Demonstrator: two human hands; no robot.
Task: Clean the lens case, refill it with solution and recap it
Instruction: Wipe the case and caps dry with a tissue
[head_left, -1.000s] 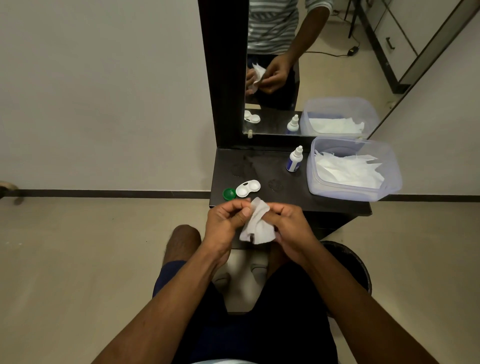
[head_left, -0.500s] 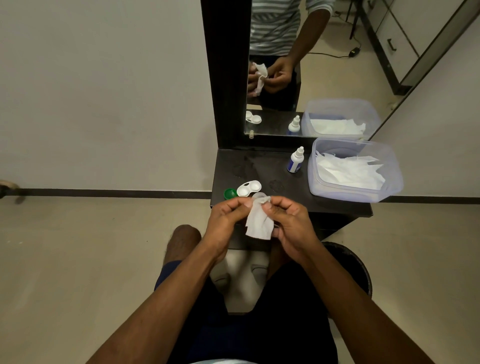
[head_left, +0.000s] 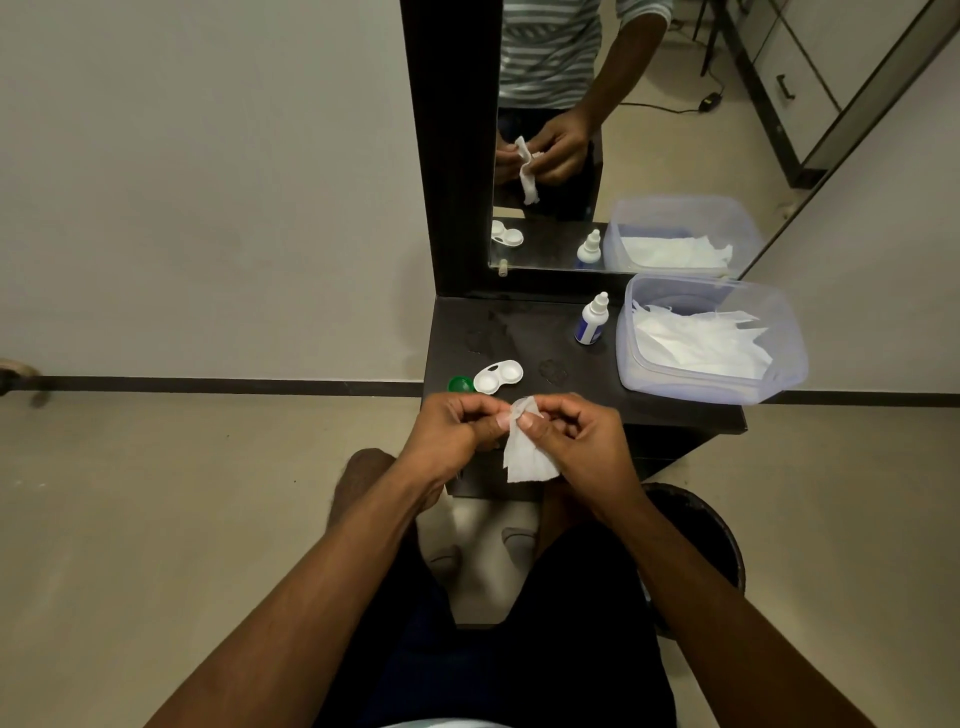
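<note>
The white lens case (head_left: 498, 376) lies open on the dark shelf (head_left: 571, 384), both wells uncapped, with a green cap (head_left: 460, 384) touching its left end. Just in front of the shelf's near edge, my left hand (head_left: 457, 431) and my right hand (head_left: 576, 436) pinch the top of a white tissue (head_left: 527, 457) between thumbs and fingertips. The tissue bunches over something small and round at the fingertips; what it is stays hidden. Its lower part hangs free. The white solution bottle (head_left: 592, 319) stands capped at the back of the shelf.
A clear plastic tub (head_left: 779, 374) of white tissues fills the shelf's right side. A mirror (head_left: 597, 156) rises behind the shelf. A dark round bin (head_left: 701, 540) stands on the floor under my right forearm. My knees are below the shelf.
Both hands rose slightly toward the shelf edge and their grip moved to the tissue's top, so the sheet went from bunched between the palms to hanging below the fingertips.
</note>
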